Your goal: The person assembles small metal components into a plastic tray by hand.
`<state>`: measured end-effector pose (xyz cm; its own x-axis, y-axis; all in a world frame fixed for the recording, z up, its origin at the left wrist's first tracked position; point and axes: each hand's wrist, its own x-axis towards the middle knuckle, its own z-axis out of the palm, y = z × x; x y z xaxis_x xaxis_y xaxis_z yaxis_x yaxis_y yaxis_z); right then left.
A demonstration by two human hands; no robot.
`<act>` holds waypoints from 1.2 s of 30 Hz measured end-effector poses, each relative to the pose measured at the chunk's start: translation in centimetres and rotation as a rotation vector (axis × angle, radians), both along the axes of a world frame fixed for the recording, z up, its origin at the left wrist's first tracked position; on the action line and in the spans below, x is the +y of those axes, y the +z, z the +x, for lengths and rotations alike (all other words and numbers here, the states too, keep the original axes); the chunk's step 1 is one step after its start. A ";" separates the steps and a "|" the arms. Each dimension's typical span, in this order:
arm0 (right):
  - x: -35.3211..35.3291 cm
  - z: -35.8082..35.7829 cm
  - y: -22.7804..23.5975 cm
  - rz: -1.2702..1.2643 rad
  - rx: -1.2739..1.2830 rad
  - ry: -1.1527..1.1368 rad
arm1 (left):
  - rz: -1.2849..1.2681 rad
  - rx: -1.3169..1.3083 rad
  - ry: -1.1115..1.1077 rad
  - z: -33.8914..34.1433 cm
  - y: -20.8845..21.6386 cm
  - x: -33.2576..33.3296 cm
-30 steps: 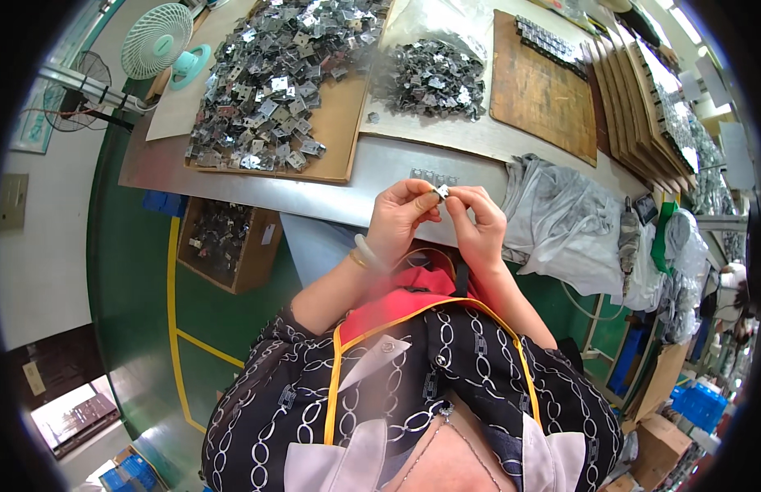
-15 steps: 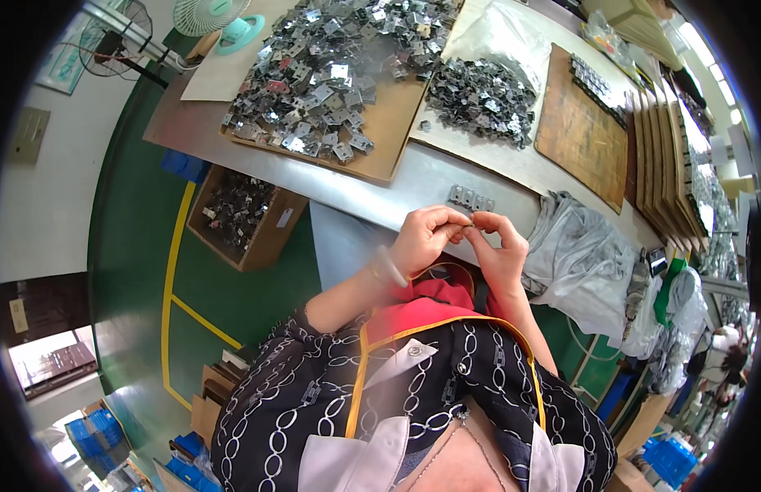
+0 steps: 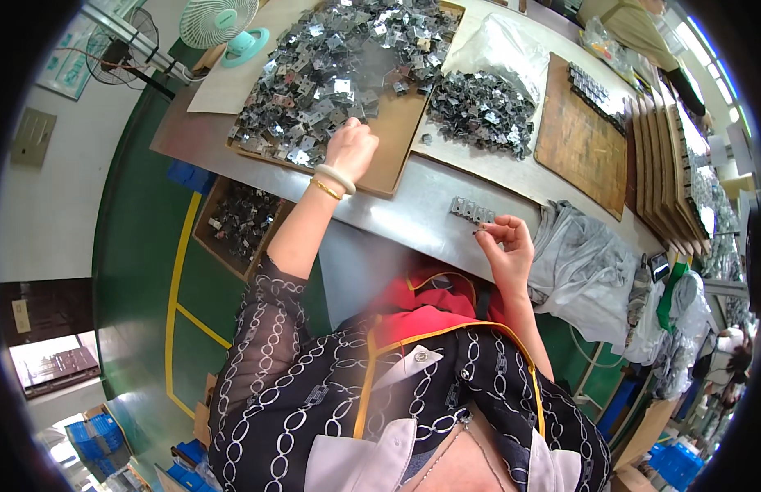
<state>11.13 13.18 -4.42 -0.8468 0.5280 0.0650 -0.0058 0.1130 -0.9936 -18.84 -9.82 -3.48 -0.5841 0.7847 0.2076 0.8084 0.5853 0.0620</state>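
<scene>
My left hand reaches over the near side of a shallow cardboard tray, at the edge of a heap of small shiny metal plates. Its fingers are curled closed at the heap, and their tips are hidden behind the hand. Over the table's front edge, my right hand pinches a small dark metal piece between thumb and forefinger. Just beyond that hand, a short row of small metal parts lies on the metal tabletop.
Right of the tray lie a pile of smaller dark metal pieces, a clear plastic bag and a wooden board. Grey cloth hangs over the table edge. A box of metal parts stands below left; a fan is at the far left.
My hands were together in front of me. The left has moved away, forward and left to the heap in the tray. The right stays near the row of parts, holding the small piece.
</scene>
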 end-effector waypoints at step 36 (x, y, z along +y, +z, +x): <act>3.6 -0.8 8.0 0.300 -0.433 0.676 | 0.747 -1.755 -0.114 17.6 2.5 4.4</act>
